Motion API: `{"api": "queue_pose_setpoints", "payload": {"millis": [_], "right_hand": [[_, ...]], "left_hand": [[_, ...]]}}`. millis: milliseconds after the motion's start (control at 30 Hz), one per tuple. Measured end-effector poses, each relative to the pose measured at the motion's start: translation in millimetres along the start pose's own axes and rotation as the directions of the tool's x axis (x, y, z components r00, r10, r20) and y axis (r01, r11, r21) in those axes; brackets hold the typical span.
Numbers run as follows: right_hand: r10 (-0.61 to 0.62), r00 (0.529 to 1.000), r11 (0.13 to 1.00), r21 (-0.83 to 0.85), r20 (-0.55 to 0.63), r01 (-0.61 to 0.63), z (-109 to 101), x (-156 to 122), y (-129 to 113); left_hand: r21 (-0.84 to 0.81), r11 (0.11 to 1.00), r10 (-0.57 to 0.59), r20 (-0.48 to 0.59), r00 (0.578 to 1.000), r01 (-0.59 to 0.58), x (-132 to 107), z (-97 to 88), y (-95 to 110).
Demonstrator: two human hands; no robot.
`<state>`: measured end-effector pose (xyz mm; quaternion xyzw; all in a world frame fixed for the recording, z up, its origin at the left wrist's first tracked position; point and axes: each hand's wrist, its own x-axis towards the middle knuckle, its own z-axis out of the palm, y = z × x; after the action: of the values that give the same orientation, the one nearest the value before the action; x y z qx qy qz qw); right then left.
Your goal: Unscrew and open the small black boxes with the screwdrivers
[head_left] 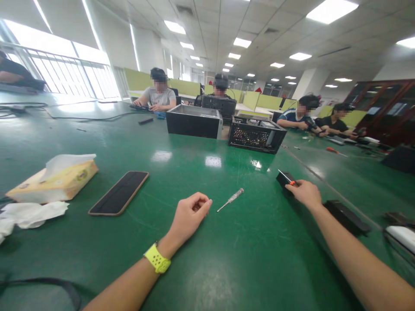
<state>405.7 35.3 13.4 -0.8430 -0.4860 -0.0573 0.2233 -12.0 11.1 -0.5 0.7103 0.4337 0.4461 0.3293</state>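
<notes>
My left hand [191, 214] rests on the green table with its fingers curled in, and nothing shows in them. Just right of its fingertips lies a small screwdriver [234, 197] with a clear handle, its tip pointing toward me. At the right, my right hand [306, 193] is closed around a second screwdriver [292, 183] with an orange handle, mostly hidden in the fingers. Its thin metal shaft points up and left, over a black block-shaped object [281, 180] on the table. Another long black object [346, 217] lies beside my right forearm.
Two dark metal computer cases [194, 125] [254, 135] stand ahead. On the left are a phone [119, 193], a tissue pack [55, 179] and crumpled tissues [34, 214]. An orange-handled screwdriver [333, 150] lies far right. Several people sit around the table.
</notes>
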Motion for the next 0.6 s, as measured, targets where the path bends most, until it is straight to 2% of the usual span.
{"api": "queue_pose_setpoints", "payload": {"millis": [67, 133, 167, 200, 233, 267, 300, 333, 367, 400, 500, 533, 600], "right_hand": [[-0.03, 0.997, 0.997, 0.067, 0.075, 0.025, 1.7, -9.9, -11.0], [-0.148, 0.976, 0.977, 0.174, 0.162, 0.119, -6.3, -33.5, -21.4], [-0.225, 0.951, 0.956, 0.235, 0.211, 0.174, -12.0, -49.2, -28.5], [-0.333, 0.906, 0.916, 0.319, 0.263, 0.244, -17.4, -66.4, -37.5], [-0.514, 0.79, 0.817, 0.47, 0.334, 0.334, -21.8, -83.8, -48.5], [-0.658, 0.654, 0.716, 0.58, 0.374, 0.388, -24.5, -100.6, -61.0], [-0.745, 0.553, 0.635, 0.653, 0.375, 0.413, -24.8, -115.8, -74.2], [-0.789, 0.5, 0.581, 0.699, 0.358, 0.417, -22.7, -128.7, -86.9], [-0.801, 0.505, 0.548, 0.734, 0.322, 0.4, -18.3, -139.0, -98.2], [-0.784, 0.546, 0.536, 0.766, 0.294, 0.356, -12.0, -146.5, -107.2], [-0.588, 0.757, 0.542, 0.834, 0.286, 0.106, 10.9, -153.1, -117.0], [-0.505, 0.81, 0.529, 0.848, 0.299, 0.017, 17.6, -150.9, -115.3], [-0.369, 0.872, 0.5, 0.86, 0.322, -0.105, 27.3, -141.8, -107.6]], "left_hand": [[0.115, 0.992, 0.039, 0.062, 0.997, -0.046, -0.7, -2.2, -2.0], [0.202, 0.97, 0.113, 0.136, 0.984, -0.139, -2.7, -2.1, -1.2], [0.217, 0.956, 0.159, 0.19, 0.969, -0.2, -4.3, -1.0, 0.5], [0.224, 0.944, 0.187, 0.243, 0.952, -0.243, -6.3, 0.8, 3.0], [0.221, 0.934, 0.212, 0.288, 0.934, -0.28, -8.4, 3.1, 6.0], [0.21, 0.927, 0.228, 0.338, 0.913, -0.309, -10.7, 5.4, 9.1], [0.201, 0.924, 0.237, 0.367, 0.9, -0.325, -12.8, 7.6, 12.0], [0.196, 0.924, 0.232, 0.398, 0.888, -0.329, -14.6, 9.1, 14.3], [0.205, 0.924, 0.22, 0.401, 0.889, -0.322, -16.0, 10.0, 15.8], [0.214, 0.925, 0.208, 0.404, 0.891, -0.313, -17.0, 10.0, 16.5], [0.219, 0.935, 0.178, 0.393, 0.902, -0.28, -17.1, 6.5, 15.0], [0.219, 0.938, 0.17, 0.38, 0.909, -0.267, -16.6, 5.2, 14.2], [0.215, 0.948, 0.148, 0.351, 0.925, -0.233, -15.6, 3.4, 13.1]]}}
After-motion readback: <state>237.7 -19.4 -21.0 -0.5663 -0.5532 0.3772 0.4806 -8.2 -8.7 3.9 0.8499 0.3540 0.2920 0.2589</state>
